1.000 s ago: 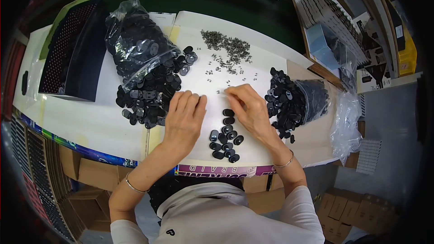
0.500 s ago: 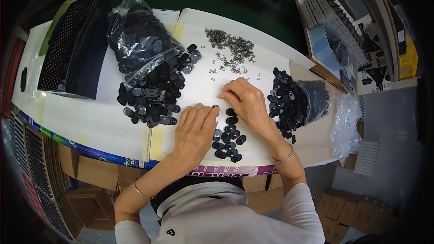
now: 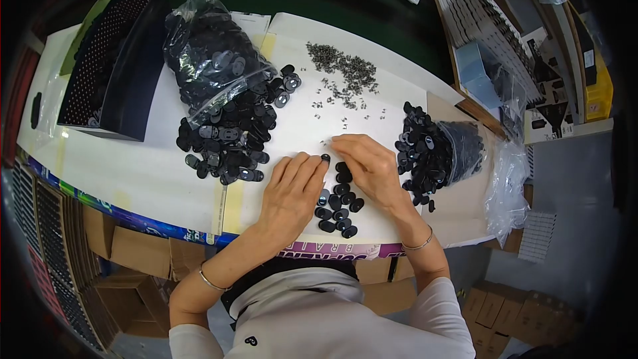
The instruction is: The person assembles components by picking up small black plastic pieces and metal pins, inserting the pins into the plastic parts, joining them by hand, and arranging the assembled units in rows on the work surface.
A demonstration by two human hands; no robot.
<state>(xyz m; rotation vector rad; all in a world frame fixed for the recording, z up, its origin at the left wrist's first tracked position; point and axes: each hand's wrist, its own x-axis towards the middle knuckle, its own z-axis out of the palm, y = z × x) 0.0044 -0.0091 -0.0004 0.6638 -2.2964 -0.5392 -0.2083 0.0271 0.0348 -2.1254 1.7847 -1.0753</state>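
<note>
My left hand (image 3: 290,189) rests on the white table with its fingers closed on a small black oval plastic piece (image 3: 325,158), which shows at the fingertips. Beside it, my right hand (image 3: 372,169) has its fingers drawn together just above that piece; whatever they pinch is too small or hidden. A tiny metal part (image 3: 323,143) lies by the right fingertips. Below and between my hands are several black oval pieces (image 3: 341,215) in a loose cluster. Farther up the table, many tiny metal parts (image 3: 349,73) are scattered in a heap.
At left, a clear bag (image 3: 209,60) of black pieces spills into a pile (image 3: 229,139), beside a dark box (image 3: 123,93). Another black pile (image 3: 415,149) and its bag (image 3: 460,149) lie at right. A crumpled plastic bag (image 3: 508,193) hangs at the right edge.
My right hand has come down toward me, its fingertips closer to the piece in my left hand. The left hand stays nearly in place. The whole view has shifted slightly.
</note>
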